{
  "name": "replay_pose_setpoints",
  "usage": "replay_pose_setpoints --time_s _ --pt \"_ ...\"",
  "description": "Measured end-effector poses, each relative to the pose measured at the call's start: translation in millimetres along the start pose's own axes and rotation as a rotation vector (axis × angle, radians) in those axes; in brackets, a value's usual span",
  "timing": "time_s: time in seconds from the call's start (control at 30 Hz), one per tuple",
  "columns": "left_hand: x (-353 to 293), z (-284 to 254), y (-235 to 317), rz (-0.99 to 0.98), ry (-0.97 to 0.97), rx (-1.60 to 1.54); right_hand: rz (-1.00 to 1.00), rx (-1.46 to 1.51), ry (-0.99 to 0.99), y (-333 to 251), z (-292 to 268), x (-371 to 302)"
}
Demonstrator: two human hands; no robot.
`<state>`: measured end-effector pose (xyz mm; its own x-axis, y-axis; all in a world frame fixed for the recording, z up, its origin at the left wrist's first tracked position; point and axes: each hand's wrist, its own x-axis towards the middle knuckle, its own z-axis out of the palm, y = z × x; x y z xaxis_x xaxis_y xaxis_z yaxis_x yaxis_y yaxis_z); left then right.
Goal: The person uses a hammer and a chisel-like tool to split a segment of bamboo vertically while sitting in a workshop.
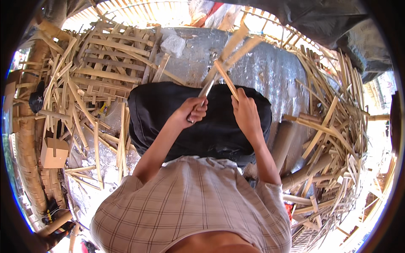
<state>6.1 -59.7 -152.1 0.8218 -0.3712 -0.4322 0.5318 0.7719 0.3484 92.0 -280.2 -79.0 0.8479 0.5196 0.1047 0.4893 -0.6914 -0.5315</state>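
My left hand [192, 111] is closed around a long, narrow, knife-like tool [206, 89] that gleams like metal and slants up and away. My right hand [245, 110] grips a pale bamboo stick [225, 78], whose far end leans in toward the tool. Beyond the two, blurred bamboo strips [238, 52] fan out in a V; how they join the tool is smeared by motion. Both hands are above the dark cloth [177, 135] over my lap. A metal ring-like piece [214, 55] lies beside the strips on a grey sheet [270, 71].
Cut bamboo strips [333, 126] are heaped at the right, with more piled at the left [71, 92]. A slatted bamboo panel [112, 63] lies far left, near a whitish block [173, 45]. A cardboard box [55, 152] and a dark cap [37, 97] are by the left edge.
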Motion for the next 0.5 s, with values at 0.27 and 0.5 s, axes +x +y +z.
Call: replay_pose_setpoints --time_s 0.27,0.5 --pt "11 2 13 0.067 0.003 -0.098 0.047 0.233 0.087 15 25 -4" --pt "5 -6 -5 0.025 0.070 0.012 -0.003 0.243 0.128 -30 -5 -2"
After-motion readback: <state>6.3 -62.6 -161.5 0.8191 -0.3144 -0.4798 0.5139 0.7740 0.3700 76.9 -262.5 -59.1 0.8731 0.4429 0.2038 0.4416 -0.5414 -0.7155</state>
